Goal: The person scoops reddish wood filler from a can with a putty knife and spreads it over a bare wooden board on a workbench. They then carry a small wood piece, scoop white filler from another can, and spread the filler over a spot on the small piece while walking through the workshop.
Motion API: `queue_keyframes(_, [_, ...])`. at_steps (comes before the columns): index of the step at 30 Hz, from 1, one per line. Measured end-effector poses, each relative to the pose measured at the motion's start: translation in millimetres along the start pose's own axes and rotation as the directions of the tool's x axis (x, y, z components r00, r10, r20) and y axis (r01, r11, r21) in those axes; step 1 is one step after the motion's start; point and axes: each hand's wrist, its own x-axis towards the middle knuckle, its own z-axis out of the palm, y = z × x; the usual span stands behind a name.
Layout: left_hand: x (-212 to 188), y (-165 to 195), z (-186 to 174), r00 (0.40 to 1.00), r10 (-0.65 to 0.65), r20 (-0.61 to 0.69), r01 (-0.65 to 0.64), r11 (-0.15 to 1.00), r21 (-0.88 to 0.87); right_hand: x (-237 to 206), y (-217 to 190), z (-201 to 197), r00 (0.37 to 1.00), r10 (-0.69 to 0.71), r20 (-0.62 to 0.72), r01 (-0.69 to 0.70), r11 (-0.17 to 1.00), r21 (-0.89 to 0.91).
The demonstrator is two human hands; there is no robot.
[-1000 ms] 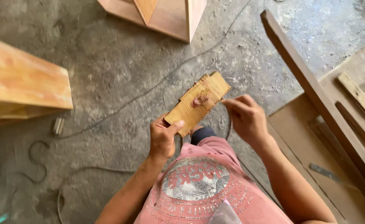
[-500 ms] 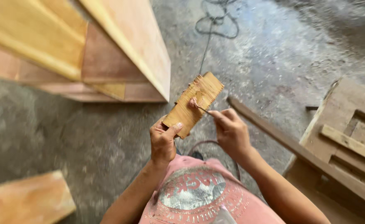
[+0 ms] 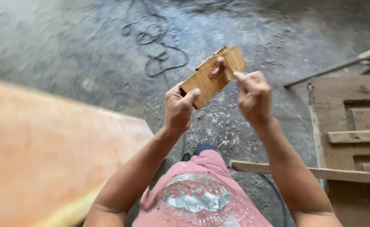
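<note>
Item: small wooden board (image 3: 212, 76), held in the air at chest height above a concrete floor (image 3: 88, 50).

Edges and open room: nearest the camera, a pink printed shirt (image 3: 197, 197) fills the bottom centre. At lower left a large orange-toned wood panel (image 3: 46, 159), blurred, takes up the whole corner; its upper edge runs diagonally, and its right end stops just left of the left forearm. At lower right a pale wood strip (image 3: 311, 171) lies across, passing under the right forearm. Beyond it sits a dusty brown panelled door piece (image 3: 353, 122), flat against the right margin. Between these, straight below the hands, the floor is open.

Hands: left hand (image 3: 178, 107) clamped on the near lower end of the board, thumb laid over its face. Right hand (image 3: 254, 94) is clenched, knuckles up, thumb and forefinger pinched at the board's right edge; what they pinch cannot be told.

Board: rectangular, light tan, grain running lengthwise, tilted up to the right. A reddish knot or blotch marks the face near the far end. Far end edge looks ridged.

Surface and room: floor grey, strewn with pale shavings under the hands. Farther off, a dark cable (image 3: 159, 54) loops on the floor. At far right, a thin pale slat (image 3: 340, 63) lies at an angle.
</note>
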Motion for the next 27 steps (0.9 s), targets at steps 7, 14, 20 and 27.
queue_keyframes(7, [148.8, -25.6, 17.2, 0.959, -0.214, 0.185, 0.208, 0.977, 0.05, 57.2, 79.4, 38.9, 0.987, 0.134, -0.093, -0.145, 0.982, -0.123])
queue_keyframes(14, [351.3, -41.0, -8.3, 0.941, -0.253, 0.222, 0.24, 0.967, 0.086, 180.0, 171.1, 135.7, 0.954, 0.276, -0.12, -0.285, 0.956, -0.069])
queue_keyframes(20, [512.8, -16.8, 2.5, 0.946, -0.299, 0.125, 0.296, 0.954, 0.038, 342.5, 216.3, 195.3, 0.976, 0.217, -0.028, -0.218, 0.976, -0.026])
queue_keyframes(27, [717.8, -15.5, -13.5, 0.965, -0.256, 0.05, 0.258, 0.966, -0.032, 553.0, 310.5, 277.0, 0.971, 0.224, 0.082, -0.219, 0.973, -0.069])
